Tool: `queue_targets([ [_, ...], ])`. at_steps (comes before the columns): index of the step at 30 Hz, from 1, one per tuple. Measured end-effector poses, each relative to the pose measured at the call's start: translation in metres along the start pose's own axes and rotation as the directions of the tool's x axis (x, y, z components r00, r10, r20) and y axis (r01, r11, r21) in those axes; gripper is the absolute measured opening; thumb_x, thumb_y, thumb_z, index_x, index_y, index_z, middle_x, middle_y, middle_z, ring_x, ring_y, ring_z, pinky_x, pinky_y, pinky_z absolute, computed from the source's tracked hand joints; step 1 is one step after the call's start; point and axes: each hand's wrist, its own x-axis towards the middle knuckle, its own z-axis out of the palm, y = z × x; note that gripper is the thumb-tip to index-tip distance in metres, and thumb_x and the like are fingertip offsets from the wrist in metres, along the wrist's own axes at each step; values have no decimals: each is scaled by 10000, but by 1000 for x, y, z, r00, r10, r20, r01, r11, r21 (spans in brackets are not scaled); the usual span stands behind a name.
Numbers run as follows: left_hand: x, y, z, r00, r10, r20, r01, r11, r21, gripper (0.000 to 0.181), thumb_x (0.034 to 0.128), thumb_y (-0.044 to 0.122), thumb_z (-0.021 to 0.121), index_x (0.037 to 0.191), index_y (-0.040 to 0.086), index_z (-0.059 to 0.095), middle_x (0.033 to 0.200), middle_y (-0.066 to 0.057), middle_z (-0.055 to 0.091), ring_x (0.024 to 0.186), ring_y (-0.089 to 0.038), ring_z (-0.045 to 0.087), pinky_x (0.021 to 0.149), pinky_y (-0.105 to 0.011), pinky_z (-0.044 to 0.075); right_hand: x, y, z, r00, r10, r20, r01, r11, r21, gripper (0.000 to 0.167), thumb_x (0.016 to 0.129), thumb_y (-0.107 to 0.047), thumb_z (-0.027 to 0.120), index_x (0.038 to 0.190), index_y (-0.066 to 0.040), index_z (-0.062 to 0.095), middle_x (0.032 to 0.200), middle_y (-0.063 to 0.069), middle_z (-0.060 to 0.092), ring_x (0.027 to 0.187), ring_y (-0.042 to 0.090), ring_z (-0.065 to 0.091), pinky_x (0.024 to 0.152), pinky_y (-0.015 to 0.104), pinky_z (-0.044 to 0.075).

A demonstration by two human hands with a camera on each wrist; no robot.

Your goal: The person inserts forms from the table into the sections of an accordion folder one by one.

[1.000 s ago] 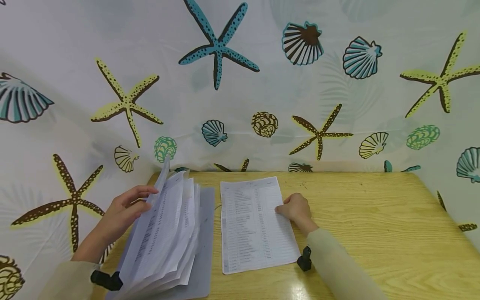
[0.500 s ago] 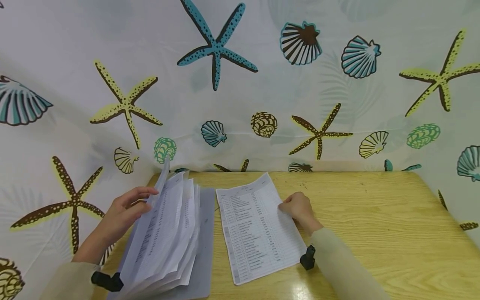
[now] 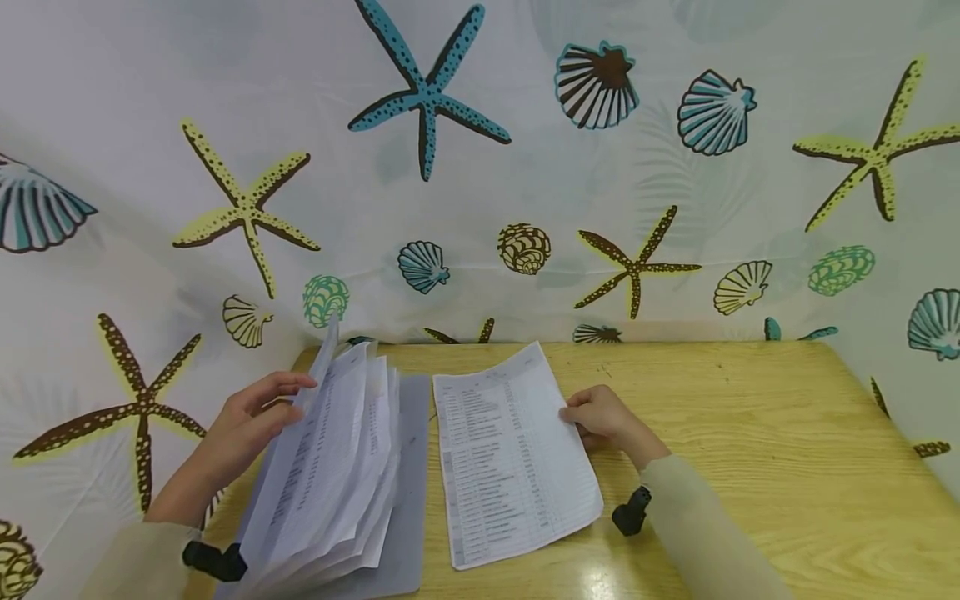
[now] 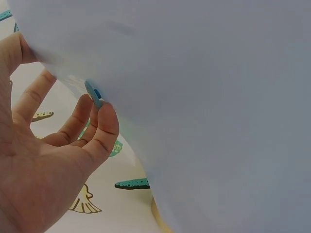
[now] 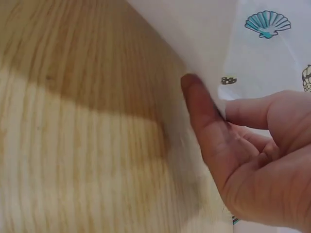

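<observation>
On the left of the table lies an open plastic folder [image 3: 412, 475] holding several printed sheets [image 3: 326, 467] that fan upward. My left hand [image 3: 251, 417] grips the edge of its raised pale cover [image 4: 209, 121]. In the left wrist view a small blue round snap [image 4: 93, 93] sits on that cover at my fingertips. Right of the folder is a loose sheet of paper [image 3: 517, 467] printed with a list in columns. My right hand [image 3: 603, 417] pinches its right edge between thumb and fingers. That edge is raised off the wood, as the right wrist view shows.
The wooden table [image 3: 750, 467] extends to the right of my right hand. A white cloth [image 3: 480, 192] printed with starfish and shells hangs behind and along both sides. Each wrist carries a black camera mount [image 3: 632, 512].
The loose sheet's right edge has lifted, and its top corner curls up. My right hand has shifted slightly right. The left hand keeps its hold on the folder cover.
</observation>
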Motion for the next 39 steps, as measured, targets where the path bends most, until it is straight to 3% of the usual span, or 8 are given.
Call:
queue_targets([
  [7, 1, 1, 0, 1000, -2, -6, 2, 1000, -5, 359, 1071, 166, 548, 1425, 121, 576, 1320, 149, 573, 1173, -54, 548, 941, -443, 459, 1, -6, -4, 1000, -16, 9, 15, 997, 72, 331, 1025, -78, 640, 1283, 131, 640, 964, 144, 758, 746, 146, 728, 671, 309, 612],
  [15, -1, 2, -1, 1000, 10, -2, -10, 1000, -16, 357, 1078, 167, 532, 1429, 113, 568, 1332, 151, 556, 1187, -59, 533, 976, -511, 457, 2, -15, 2, 998, -52, 28, 49, 994, 98, 350, 1024, -89, 639, 1292, 136, 644, 1017, 160, 771, 795, 144, 736, 721, 317, 623],
  [21, -1, 2, -2, 1000, 23, -7, -23, 1000, -9, 349, 1076, 160, 535, 1419, 110, 573, 1320, 150, 563, 1182, -65, 533, 939, -441, 461, 3, -19, 13, 997, -64, 35, 60, 994, 91, 346, 1016, -73, 645, 1287, 142, 646, 1002, 171, 765, 778, 152, 734, 699, 318, 624],
  [29, -1, 1, -1, 1000, 16, -3, -16, 1000, -25, 348, 1077, 163, 536, 1418, 107, 571, 1320, 140, 563, 1182, -76, 538, 951, -441, 466, 6, -23, 23, 997, -67, 28, 66, 997, 47, 318, 1006, -69, 653, 1256, 125, 679, 986, 172, 768, 752, 159, 732, 690, 331, 625],
  [35, -1, 2, -1, 1000, 15, -11, -15, 1000, -15, 353, 1074, 168, 533, 1421, 112, 572, 1323, 142, 561, 1187, -72, 533, 978, -525, 474, 5, -28, 26, 998, -65, -7, 65, 997, 31, 287, 986, -60, 669, 1207, 117, 710, 996, 176, 766, 752, 150, 718, 683, 320, 621],
  [39, -2, 2, 0, 1000, 10, -14, -11, 1000, -18, 356, 1075, 172, 531, 1423, 114, 570, 1335, 144, 553, 1198, -71, 523, 1002, -601, 462, 3, -33, 25, 997, -81, 9, 81, 996, 40, 291, 982, -69, 671, 1208, 108, 715, 1002, 170, 768, 758, 146, 718, 700, 331, 623],
])
